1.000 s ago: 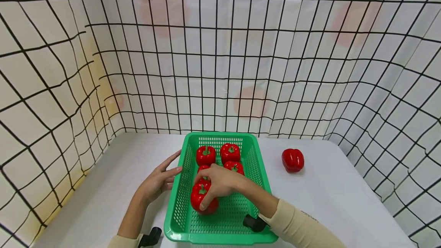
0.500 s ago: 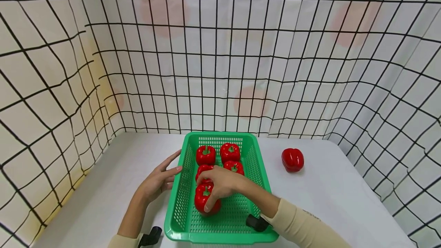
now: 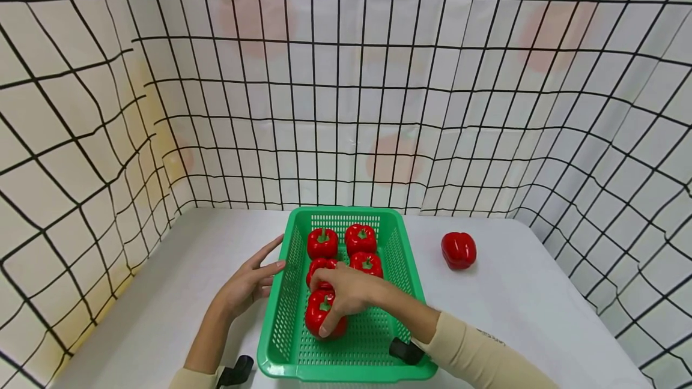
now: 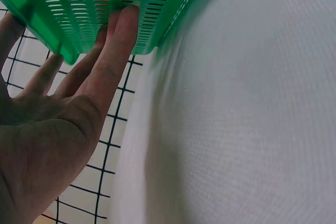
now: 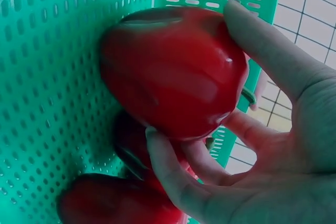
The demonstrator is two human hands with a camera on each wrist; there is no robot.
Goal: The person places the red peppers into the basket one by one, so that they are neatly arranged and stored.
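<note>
My right hand [image 3: 350, 289] grips a red bell pepper [image 3: 318, 317] inside the green plastic basket [image 3: 351, 372], at its near left. In the right wrist view this pepper [image 5: 173, 69] sits between the thumb and the fingers, its green stem showing beside the palm. My left hand [image 3: 244, 286] touches the basket's left side from outside; in the left wrist view its extended fingers [image 4: 113, 59] lie against the slotted wall. Further back in the basket stand several more red bell peppers, among them a far left one [image 3: 322, 244] and a far right one [image 3: 360, 239].
Another red bell pepper [image 3: 459, 251] lies on its side on the white table [image 3: 503, 299], right of the basket. Black grid netting [image 3: 389, 101] over white sheeting encloses the left, back and right sides.
The gripped pepper has shifted a little to the right inside the basket, the right hand moving with it. My left hand, the basket and the other peppers stay in place.
</note>
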